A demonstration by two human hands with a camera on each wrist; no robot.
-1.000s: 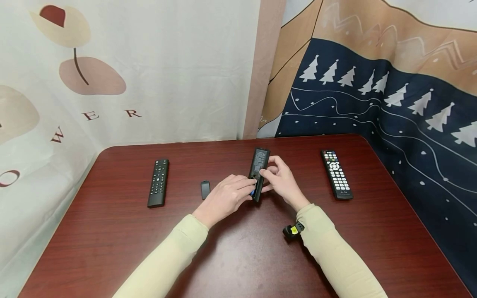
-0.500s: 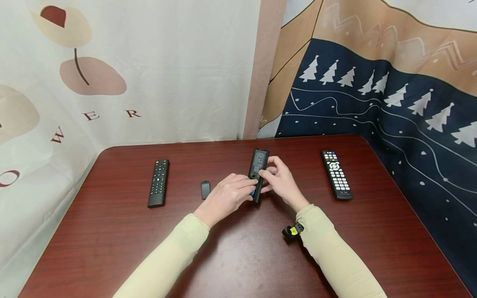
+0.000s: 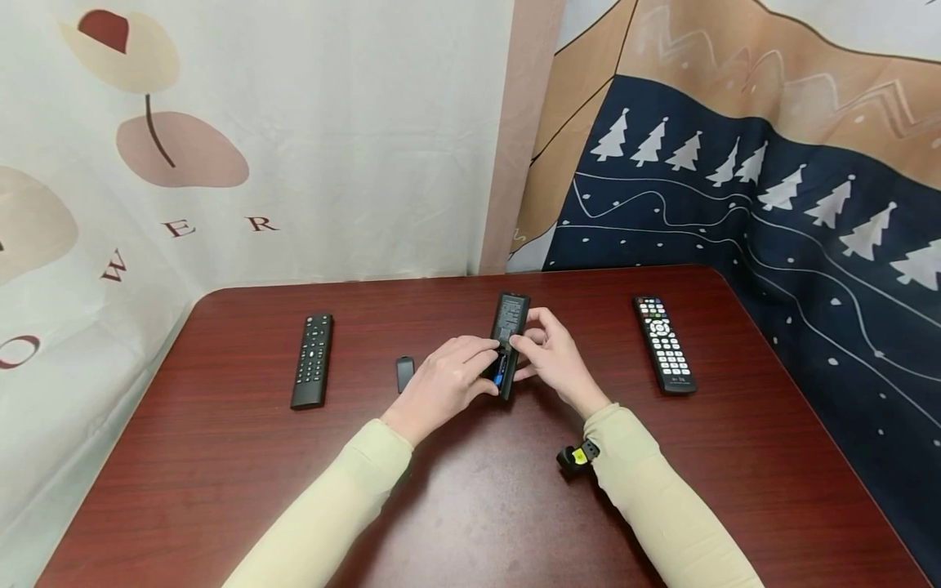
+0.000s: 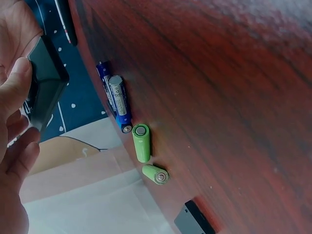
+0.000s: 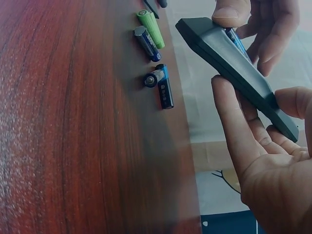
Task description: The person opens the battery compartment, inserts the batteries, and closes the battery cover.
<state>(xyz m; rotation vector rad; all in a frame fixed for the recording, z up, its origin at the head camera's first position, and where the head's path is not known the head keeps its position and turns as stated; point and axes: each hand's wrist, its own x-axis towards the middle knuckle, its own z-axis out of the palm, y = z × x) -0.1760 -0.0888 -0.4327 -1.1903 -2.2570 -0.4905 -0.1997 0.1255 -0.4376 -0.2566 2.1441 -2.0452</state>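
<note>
A black remote control [image 3: 512, 314] is held tilted over the table, its labelled back up and its battery compartment uncovered. One blue battery [image 3: 501, 371] shows inside the compartment; the rest of the compartment is partly covered by fingers. My right hand [image 3: 556, 355] grips the remote by its right side, thumb on the back and fingers round the edge. My left hand [image 3: 450, 374] has its thumb at the remote's lower end and its fingers stretched over the compartment's left edge. A small dark cover [image 3: 405, 374] lies just left of that hand.
A black remote [image 3: 314, 362] lies on the table at left, another with white buttons [image 3: 665, 345] at right. In the left wrist view, a blue battery [image 4: 119, 100] and a green battery [image 4: 142, 143] lie among several loose batteries. A wrist camera [image 3: 576, 456] hangs at the right cuff.
The left fingers have lifted and shifted back from the compartment, baring more of the blue battery. The right hand grips the remote as before; the remote leans slightly more left.
</note>
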